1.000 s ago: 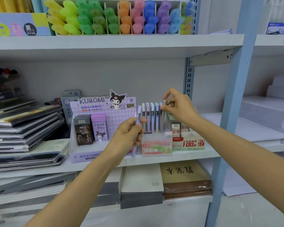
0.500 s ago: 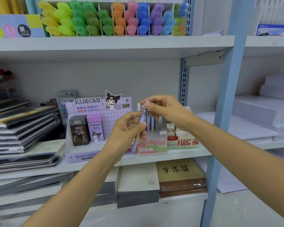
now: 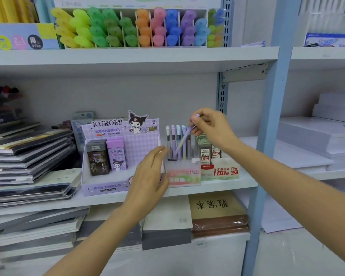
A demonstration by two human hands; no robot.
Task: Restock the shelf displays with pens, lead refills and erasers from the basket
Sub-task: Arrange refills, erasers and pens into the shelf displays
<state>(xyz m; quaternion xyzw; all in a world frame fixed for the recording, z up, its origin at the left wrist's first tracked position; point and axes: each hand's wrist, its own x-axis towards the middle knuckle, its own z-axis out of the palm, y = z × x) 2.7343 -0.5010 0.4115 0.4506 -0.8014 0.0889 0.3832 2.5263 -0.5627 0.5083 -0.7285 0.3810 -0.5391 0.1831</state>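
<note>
Head view: pen (image 3: pixel 184 138) in right hand (image 3: pixel 212 129)

Stationery shop — stocked shelf (image 3: pixel 127 56), highlighter display (image 3: pixel 139 26)

The lilac cardboard display box (image 3: pixel 139 144) has a pale diamond-check back panel. Inside it stand a black lead case (image 3: pixel 98 160) and a purple lead case (image 3: pixel 117 156). Right of that box is a slim lilac plastic pen (image 3: pixel 182 141), and above the box the chunky highlighters (image 3: pixel 139 28) run yellow, green, orange, pink, blue, purple.
</note>
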